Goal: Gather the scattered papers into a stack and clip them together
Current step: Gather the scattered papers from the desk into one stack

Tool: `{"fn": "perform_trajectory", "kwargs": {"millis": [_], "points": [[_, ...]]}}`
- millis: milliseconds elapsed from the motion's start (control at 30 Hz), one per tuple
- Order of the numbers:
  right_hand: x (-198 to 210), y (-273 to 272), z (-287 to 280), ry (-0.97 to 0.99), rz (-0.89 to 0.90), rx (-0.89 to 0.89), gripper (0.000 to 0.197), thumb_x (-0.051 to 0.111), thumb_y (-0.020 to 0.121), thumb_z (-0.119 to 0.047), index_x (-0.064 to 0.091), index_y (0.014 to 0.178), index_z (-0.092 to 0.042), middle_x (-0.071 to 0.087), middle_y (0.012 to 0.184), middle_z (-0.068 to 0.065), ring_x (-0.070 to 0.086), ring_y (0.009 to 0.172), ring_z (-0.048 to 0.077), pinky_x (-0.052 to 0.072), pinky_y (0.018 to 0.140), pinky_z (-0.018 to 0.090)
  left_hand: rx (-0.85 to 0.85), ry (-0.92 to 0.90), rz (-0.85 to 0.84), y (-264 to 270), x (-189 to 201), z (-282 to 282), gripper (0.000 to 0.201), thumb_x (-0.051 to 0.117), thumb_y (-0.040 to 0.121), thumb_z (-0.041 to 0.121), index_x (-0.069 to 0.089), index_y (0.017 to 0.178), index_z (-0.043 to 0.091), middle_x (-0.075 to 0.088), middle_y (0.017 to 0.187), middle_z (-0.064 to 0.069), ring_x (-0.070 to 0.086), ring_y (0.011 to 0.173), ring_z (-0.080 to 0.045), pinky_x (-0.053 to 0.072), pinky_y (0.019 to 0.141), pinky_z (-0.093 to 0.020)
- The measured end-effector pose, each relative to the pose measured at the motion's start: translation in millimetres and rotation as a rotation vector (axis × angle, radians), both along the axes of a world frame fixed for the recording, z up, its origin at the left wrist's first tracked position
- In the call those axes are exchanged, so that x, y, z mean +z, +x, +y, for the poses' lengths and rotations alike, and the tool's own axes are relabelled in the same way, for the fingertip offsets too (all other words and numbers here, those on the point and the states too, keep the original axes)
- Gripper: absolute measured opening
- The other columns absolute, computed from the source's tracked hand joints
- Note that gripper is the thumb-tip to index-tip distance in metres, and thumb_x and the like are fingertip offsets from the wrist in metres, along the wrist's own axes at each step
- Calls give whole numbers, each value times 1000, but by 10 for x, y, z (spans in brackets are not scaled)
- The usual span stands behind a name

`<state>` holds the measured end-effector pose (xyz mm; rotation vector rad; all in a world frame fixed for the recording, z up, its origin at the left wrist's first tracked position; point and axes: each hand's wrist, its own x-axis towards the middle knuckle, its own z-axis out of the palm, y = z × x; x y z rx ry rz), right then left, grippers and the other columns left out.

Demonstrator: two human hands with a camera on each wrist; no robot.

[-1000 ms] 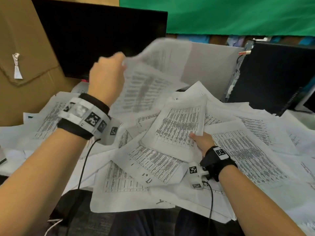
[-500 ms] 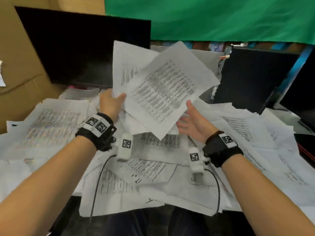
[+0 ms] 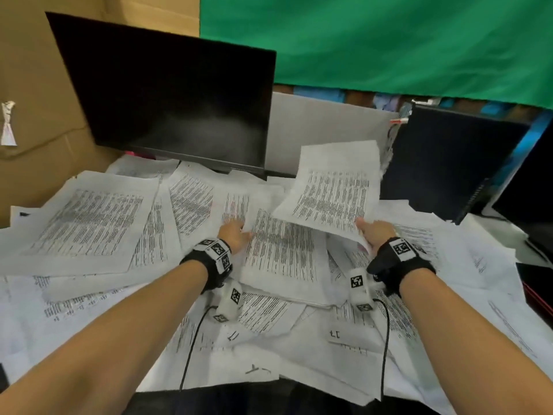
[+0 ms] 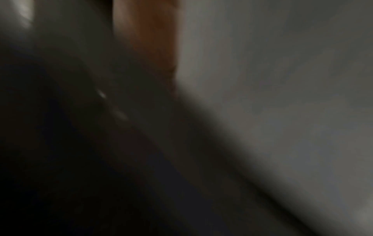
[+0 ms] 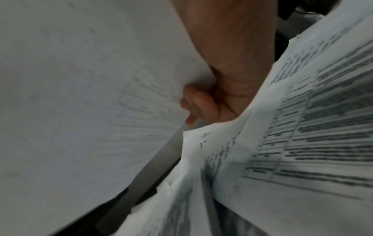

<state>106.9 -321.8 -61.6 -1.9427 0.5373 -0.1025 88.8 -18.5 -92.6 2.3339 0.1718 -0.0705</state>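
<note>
my right hand (image 3: 374, 233) pinches a raised sheet (image 3: 335, 193) by its corner; my left hand (image 3: 235, 236) rests on the paper pile (image 3: 278, 253), its grip unclear to me.

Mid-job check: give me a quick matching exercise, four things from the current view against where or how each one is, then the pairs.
Things:
1. raised sheet
2. left hand
3. monitor
4. computer tower

States:
A. dark, at the back left
B. held up by the right hand
C. resting on the papers on the desk
D. black, standing at the back right

Pairs: 1-B, 2-C, 3-A, 4-D
</note>
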Motion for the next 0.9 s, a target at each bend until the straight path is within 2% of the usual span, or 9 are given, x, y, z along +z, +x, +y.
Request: {"fn": "perform_trajectory", "kwargs": {"millis": [100, 200, 267, 367, 500, 600, 733, 833, 900], "points": [[-115, -53, 187, -99, 41, 63, 49, 62, 95, -31, 60, 126, 6, 64, 123, 19, 61, 113, 34, 48, 98, 38, 39, 109, 48, 35, -10, 15, 34, 46, 94, 9, 53, 127, 2, 57, 128, -17, 52, 119, -33, 40, 100, -36], [-266, -57, 421, -256, 119, 203, 49, 65, 92, -32, 58, 130, -1, 61, 132, 18, 61, 111, 32, 51, 90, 34, 62, -130, 101, 149, -59, 43, 31, 44, 99, 12, 49, 122, -7, 59, 119, -21, 55, 113, -35, 43, 88, -35], [-358, -32, 577, -331, 231, 306, 72, 70, 88, -25, 36, 147, -3, 47, 146, 16, 55, 121, 31, 52, 93, 35, 40, -265, 147, 202, -101, 53, 45, 39, 102, 31, 52, 116, -10, 62, 108, -21, 56, 107, -33, 43, 87, -34], [-381, -19, 737, -276, 244, 389, 100, 76, 80, -12, 9, 155, -4, 44, 145, 17, 58, 109, 30, 53, 67, 28, 19, -386, 254, 236, -129, 88, 65, 33, 97, 52, 45, 137, 2, 49, 138, -18, 47, 125, -36, 35, 108, -48], [-526, 73, 631, 85, 201, 317, 96, 86, 58, -22, 44, 141, -1, 59, 132, 20, 64, 108, 30, 55, 93, 40, -56, -389, 188, 186, 13, 101, 35, 43, 94, 7, 52, 127, 4, 56, 129, -21, 55, 115, -39, 46, 97, -48], [-514, -102, 649, 403, 193, 296, 67, 72, 79, 3, 46, 141, 0, 58, 132, 26, 64, 108, 35, 51, 97, 50, -99, -389, 123, 138, 30, 119, 41, 38, 91, -5, 54, 126, 8, 61, 122, -16, 57, 111, -34, 47, 96, -47], [-232, -321, 648, 558, 25, 414, 46, 46, 91, 18, 54, 133, -1, 65, 125, 17, 65, 111, 32, 52, 97, 49, -35, -468, -20, 86, 161, 170, 29, 45, 94, 4, 51, 121, 8, 57, 125, -9, 52, 106, -21, 41, 89, -34], [94, -415, 653, 646, -132, 511, 50, 48, 91, 16, 55, 135, -8, 67, 126, 11, 66, 114, 27, 51, 99, 47, -94, -662, -160, -1, 479, 176, 48, 56, 93, 33, 42, 135, 15, 54, 132, 2, 51, 118, -15, 39, 97, -33], [382, -454, 747, 544, -224, 536, 47, 55, 92, 7, 54, 136, -11, 69, 122, 5, 69, 109, 21, 57, 92, 39, -128, -730, -302, -92, 758, 138, 42, 52, 95, 35, 40, 134, 22, 56, 124, 11, 54, 110, -4, 43, 94, -25]]}}
